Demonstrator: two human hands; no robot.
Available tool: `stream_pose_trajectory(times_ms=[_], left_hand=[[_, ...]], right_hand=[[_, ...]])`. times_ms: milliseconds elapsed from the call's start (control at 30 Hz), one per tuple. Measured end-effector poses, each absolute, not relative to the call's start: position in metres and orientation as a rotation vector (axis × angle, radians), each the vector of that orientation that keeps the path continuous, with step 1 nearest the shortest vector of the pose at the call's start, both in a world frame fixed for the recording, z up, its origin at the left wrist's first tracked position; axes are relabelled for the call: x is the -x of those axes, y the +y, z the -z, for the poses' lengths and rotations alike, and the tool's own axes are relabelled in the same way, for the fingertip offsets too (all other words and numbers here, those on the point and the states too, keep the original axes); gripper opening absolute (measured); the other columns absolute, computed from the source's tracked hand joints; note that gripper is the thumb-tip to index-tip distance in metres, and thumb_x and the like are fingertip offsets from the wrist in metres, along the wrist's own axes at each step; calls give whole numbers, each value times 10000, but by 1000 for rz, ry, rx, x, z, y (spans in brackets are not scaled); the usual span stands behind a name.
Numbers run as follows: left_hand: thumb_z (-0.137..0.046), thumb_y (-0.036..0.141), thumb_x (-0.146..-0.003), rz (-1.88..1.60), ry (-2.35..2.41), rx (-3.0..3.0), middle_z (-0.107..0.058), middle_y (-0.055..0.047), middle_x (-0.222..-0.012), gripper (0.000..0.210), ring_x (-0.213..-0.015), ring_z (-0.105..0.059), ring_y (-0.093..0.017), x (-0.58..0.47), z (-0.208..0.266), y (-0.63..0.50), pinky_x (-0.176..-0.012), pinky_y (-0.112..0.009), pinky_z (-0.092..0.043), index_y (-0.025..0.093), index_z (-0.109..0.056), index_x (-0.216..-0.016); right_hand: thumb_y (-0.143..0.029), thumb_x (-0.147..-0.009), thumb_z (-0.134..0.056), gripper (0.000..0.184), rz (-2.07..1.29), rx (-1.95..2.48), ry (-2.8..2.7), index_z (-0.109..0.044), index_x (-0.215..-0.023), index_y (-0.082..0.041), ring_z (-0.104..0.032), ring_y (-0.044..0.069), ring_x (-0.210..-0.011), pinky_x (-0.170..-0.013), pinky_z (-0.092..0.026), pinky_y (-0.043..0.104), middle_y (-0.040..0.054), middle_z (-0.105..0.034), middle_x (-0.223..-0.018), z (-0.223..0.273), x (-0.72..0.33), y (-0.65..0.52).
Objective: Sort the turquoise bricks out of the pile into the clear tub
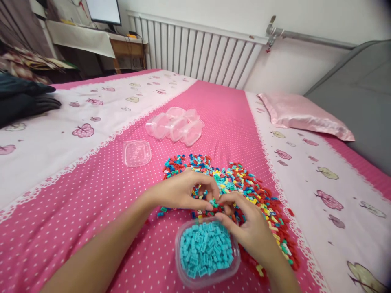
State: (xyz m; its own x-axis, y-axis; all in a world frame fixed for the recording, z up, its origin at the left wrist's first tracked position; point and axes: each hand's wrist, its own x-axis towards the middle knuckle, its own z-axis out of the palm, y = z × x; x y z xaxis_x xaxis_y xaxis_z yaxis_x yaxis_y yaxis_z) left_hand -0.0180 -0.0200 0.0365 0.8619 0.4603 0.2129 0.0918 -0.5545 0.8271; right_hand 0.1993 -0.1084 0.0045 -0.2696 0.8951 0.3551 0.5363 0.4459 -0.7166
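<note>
Both hands work at the near edge of a heap of small bricks [238,183] in red, yellow, blue and teal, spread on a pink dotted bedspread [91,195]. The left hand [180,191] arches over the heap with fingers curled down and thumb meeting the fingertips, pinched on what looks like a teal brick, though the piece is too small to be sure. The right hand [247,224] lies just beside it, fingers bent and close together, tips in the bricks; whether it has hold of one I cannot tell. Directly below the hands stands a clear tub [207,280] filled with teal bricks only, set touching the heap so a picked piece has a short way to drop. A lid [137,153] lies flat well to the left, apart from the tub. Beyond the heap a cluster of empty tubs [175,125] lies tipped together. A pink pillow [302,116] rests at the far right.
</note>
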Motion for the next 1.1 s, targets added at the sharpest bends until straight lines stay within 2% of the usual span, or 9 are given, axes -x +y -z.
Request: stream_pose_trajectory(times_ms=[100, 200, 400, 500, 600, 700, 900, 1100], left_hand=[[-757, 238, -837, -518, 416, -2014, -692, -14, -894, 310, -790, -633, -143, 13, -33, -25, -688, -251, -473, 191, -521, -1032], [-733, 210, -839, -459, 393, -1959, -686, 3, -849, 319, -744, -615, -132, 11, -28, -25, -652, -242, -451, 211, -462, -1007], [-727, 181, -827, -353, 313, -1926, -690, 8, -849, 273, -718, -600, -124, 10, -26, -24, -648, -242, -460, 215, -508, -986], [-717, 103, -784, -319, 291, -1935, -693, 11, -870, 317, -738, -607, -129, 11, -26, -24, -665, -242, -478, 218, -525, -1008], [-676, 98, -804, -316, 319, -1970, -678, -5, -900, 246, -787, -628, -139, 14, -28, -21, -692, -245, -498, 206, -552, -987], [-588, 80, -847, -397, 389, -2111, -654, -15, -899, 158, -791, -608, -133, 17, -31, -18, -717, -245, -491, 188, -576, -963], [-541, 64, -860, -452, 439, -2229, -654, -11, -880, 176, -763, -593, -126, 15, -31, -18, -692, -231, -470, 182, -610, -970], [-531, 50, -858, -427, 438, -2223, -649, -2, -848, 198, -740, -591, -121, 13, -32, -20, -677, -224, -464, 175, -621, -982]], right_hand=[[-231, -922, -694, 95, -614, 1125, -1953, -654, -1002, -262, -614, 161, -729, -680, -465, 259, -24, -629, -805, -5, -194, -111], [-218, -929, -701, 58, -627, 1058, -1969, -663, -948, -259, -631, 156, -758, -697, -469, 262, -22, -660, -828, -7, -190, -113], [-279, -919, -732, 109, -612, 983, -2024, -666, -848, -230, -660, 183, -795, -760, -478, 328, -2, -714, -805, -7, -191, -111], [-277, -931, -717, 140, -539, 1005, -2076, -652, -817, -226, -652, 187, -770, -776, -453, 358, -1, -708, -774, -9, -192, -111], [-253, -924, -724, 175, -458, 1038, -2026, -621, -785, -227, -637, 178, -726, -797, -416, 380, -15, -696, -746, -14, -190, -115], [-250, -915, -737, 172, -589, 960, -2011, -627, -783, -238, -648, 159, -720, -829, -395, 383, -41, -712, -758, -18, -185, -122], [-259, -964, -680, 146, -861, 859, -2266, -690, -818, -256, -672, 134, -776, -1039, -317, 424, -64, -763, -802, -19, -172, -131], [-340, -972, -667, 199, -867, 849, -2393, -694, -803, -237, -653, 133, -770, -1039, -290, 416, -58, -743, -765, -17, -166, -131]])
